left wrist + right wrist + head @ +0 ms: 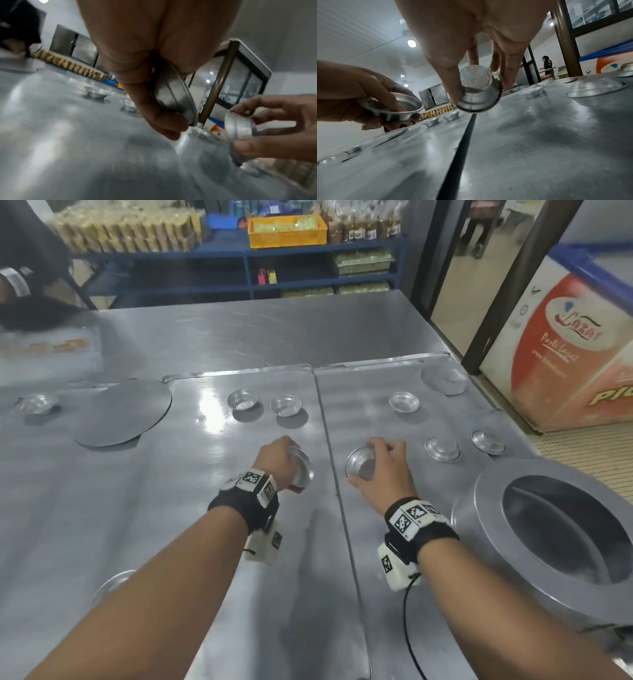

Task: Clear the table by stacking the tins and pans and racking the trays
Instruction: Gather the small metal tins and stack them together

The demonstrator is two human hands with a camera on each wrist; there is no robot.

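We note the left hand [279,458] with fingers and thumb curled round a small tin [301,470], held clear of the worktop [239,337]; in the left wrist view the tin's rim is turned toward the person's right, its open mouth facing the other hand. The right hand [380,470] pinches a second small tin [359,463] between thumb and fingertips, also lifted; in the head view its mouth is tipped toward the left hand. The two tins lie side by side across the seam between the two trays [329,440], near each other but not touching, axes roughly in line along the left-right direction. We judge the coming move is to nest one tin in the other, which turns on bringing the mouths or bases into the same orientation; at present they appear mouth toward mouth, though blur in the wrist views makes this uncertain. Both forearms reach forward, wrists raised, roughly level. Outward: two upright tins [243,400] on the left tray beyond the left hand, three more tins [404,401] on the right tray, flat round discs [126,412], and a large round pan [561,529] at the near right.
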